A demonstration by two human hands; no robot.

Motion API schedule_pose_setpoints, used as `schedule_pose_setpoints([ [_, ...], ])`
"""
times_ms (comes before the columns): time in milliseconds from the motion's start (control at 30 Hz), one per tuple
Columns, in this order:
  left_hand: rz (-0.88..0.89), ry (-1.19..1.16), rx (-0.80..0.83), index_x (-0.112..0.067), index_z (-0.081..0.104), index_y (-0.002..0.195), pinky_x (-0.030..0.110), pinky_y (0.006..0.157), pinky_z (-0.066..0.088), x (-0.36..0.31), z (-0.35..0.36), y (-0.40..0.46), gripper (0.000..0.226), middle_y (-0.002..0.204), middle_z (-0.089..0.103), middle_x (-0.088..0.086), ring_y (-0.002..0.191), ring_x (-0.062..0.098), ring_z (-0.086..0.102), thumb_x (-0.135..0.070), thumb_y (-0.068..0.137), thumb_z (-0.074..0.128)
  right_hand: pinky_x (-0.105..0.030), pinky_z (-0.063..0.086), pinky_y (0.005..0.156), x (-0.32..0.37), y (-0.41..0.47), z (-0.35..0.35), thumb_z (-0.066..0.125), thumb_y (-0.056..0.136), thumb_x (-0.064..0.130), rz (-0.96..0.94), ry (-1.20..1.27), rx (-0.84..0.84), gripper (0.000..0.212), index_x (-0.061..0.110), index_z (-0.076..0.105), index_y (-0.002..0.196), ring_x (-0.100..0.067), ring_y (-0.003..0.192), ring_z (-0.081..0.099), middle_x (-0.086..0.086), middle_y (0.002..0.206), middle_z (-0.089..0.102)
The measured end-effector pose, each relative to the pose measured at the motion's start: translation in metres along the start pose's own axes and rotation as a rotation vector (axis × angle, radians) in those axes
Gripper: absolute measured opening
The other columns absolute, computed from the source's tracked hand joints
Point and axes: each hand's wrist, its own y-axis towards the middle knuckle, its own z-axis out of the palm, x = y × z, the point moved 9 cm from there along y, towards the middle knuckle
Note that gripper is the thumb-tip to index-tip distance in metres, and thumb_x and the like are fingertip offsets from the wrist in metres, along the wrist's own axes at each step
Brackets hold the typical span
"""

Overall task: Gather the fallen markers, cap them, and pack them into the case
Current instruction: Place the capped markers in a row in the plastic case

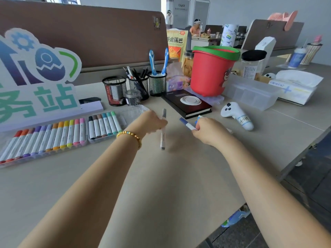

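Observation:
My left hand [152, 122] grips a white marker with grey ends [163, 138], held upright just above the desk. My right hand [209, 130] holds a white marker with a blue cap [186, 124]; a second, lighter blue tip shows at its fingers. The clear marker case [105, 137] lies to the left. Its long section holds a row of several coloured markers [53, 138]. The shorter section holds several dark and teal markers [103, 125], with free slots at its right end [132, 113].
Behind the hands lie a black notebook [188, 104] and a white controller [236, 116]. Mesh pen cups [114, 90], a red bucket [211, 72], a clear plastic box [250, 93] and tissues [295, 86] stand further back. The desk edge [259, 196] drops off at the right.

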Motion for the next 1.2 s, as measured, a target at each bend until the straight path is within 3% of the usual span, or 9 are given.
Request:
schedule_pose_setpoints([
  [67,-0.052,-0.030,-0.016,-0.007,0.055,0.084,0.023,0.049,0.030,0.016,-0.017,-0.004,0.027,0.066,0.047,0.006,0.056,0.020,0.041,-0.029,0.094,0.044,-0.027,0.038,0.048,0.017,0.002,-0.001,0.051,0.090,0.022,-0.002,0.231,0.022,0.027,0.011,0.049,0.065,-0.027,0.053,0.052,-0.007,0.060,0.053],
  [133,-0.095,-0.138,-0.094,-0.008,0.057,0.077,0.023,0.048,0.030,0.039,-0.036,-0.004,0.028,0.064,0.045,0.005,0.052,0.018,0.037,-0.029,0.093,0.046,-0.025,0.041,0.047,0.038,0.008,-0.002,0.055,0.089,0.023,-0.011,0.415,0.039,0.023,0.005,0.059,0.077,-0.027,0.058,0.056,-0.011,0.071,0.059],
  [267,-0.125,-0.425,-0.304,-0.006,0.061,0.076,0.022,0.048,0.031,0.090,-0.068,-0.004,0.027,0.071,0.050,0.008,0.051,0.014,0.035,-0.026,0.091,0.052,-0.025,0.039,0.054,0.077,0.023,0.006,0.057,0.088,0.028,-0.044,0.495,0.079,0.028,0.001,0.065,0.088,-0.023,0.064,0.057,-0.008,0.079,0.061],
  [400,-0.198,-0.454,-0.361,-0.009,0.048,0.059,0.024,0.049,0.026,0.122,-0.076,0.001,0.036,0.059,0.039,0.005,0.050,0.015,0.031,-0.025,0.092,0.051,-0.026,0.033,0.055,0.111,0.040,0.014,0.054,0.089,0.028,-0.066,0.601,0.108,0.035,-0.007,0.061,0.091,-0.020,0.069,0.048,-0.008,0.077,0.051],
  [533,-0.297,-0.360,-0.361,-0.008,0.048,0.064,0.025,0.051,0.032,0.139,-0.072,0.014,0.037,0.061,0.044,0.005,0.058,0.019,0.042,-0.032,0.092,0.050,-0.026,0.030,0.054,0.140,0.056,0.020,0.055,0.089,0.026,-0.094,0.729,0.126,0.017,0.013,0.052,0.079,-0.018,0.066,0.040,-0.005,0.073,0.046],
  [667,-0.365,-0.217,-0.334,-0.002,0.059,0.092,0.037,0.084,0.038,0.151,-0.066,0.033,0.039,0.093,0.055,0.016,0.101,0.032,0.046,-0.037,0.093,0.042,-0.022,0.034,0.050,0.158,0.068,0.030,0.055,0.090,0.023,-0.063,0.930,0.110,0.019,0.012,0.055,0.074,-0.011,0.057,0.042,0.001,0.067,0.052],
  [733,-0.389,-0.156,-0.324,0.000,0.059,0.107,0.039,0.088,0.034,0.155,-0.066,0.041,0.043,0.111,0.056,0.019,0.116,0.036,0.039,-0.036,0.092,0.040,-0.018,0.035,0.043,0.163,0.073,0.032,0.055,0.091,0.025,-0.047,0.966,0.087,0.018,0.013,0.055,0.077,-0.009,0.054,0.043,0.004,0.064,0.051],
  [833,-0.389,-0.138,-0.325,0.001,0.058,0.111,0.037,0.088,0.034,0.159,-0.068,0.049,0.045,0.116,0.056,0.019,0.117,0.036,0.037,-0.036,0.092,0.039,-0.009,0.033,0.034,0.167,0.081,0.035,0.054,0.092,0.027,-0.050,0.996,0.062,0.018,0.012,0.056,0.083,-0.008,0.055,0.046,0.005,0.066,0.051],
  [1200,-0.212,0.158,-0.472,-0.003,0.049,0.118,0.042,0.098,0.030,0.136,-0.059,0.038,0.041,0.130,0.041,0.018,0.120,0.035,0.034,-0.035,0.094,0.037,-0.021,0.041,0.052,0.149,0.089,0.041,0.054,0.092,0.029,0.006,1.050,0.007,0.021,0.010,0.058,0.082,-0.013,0.059,0.048,-0.002,0.076,0.059],
])
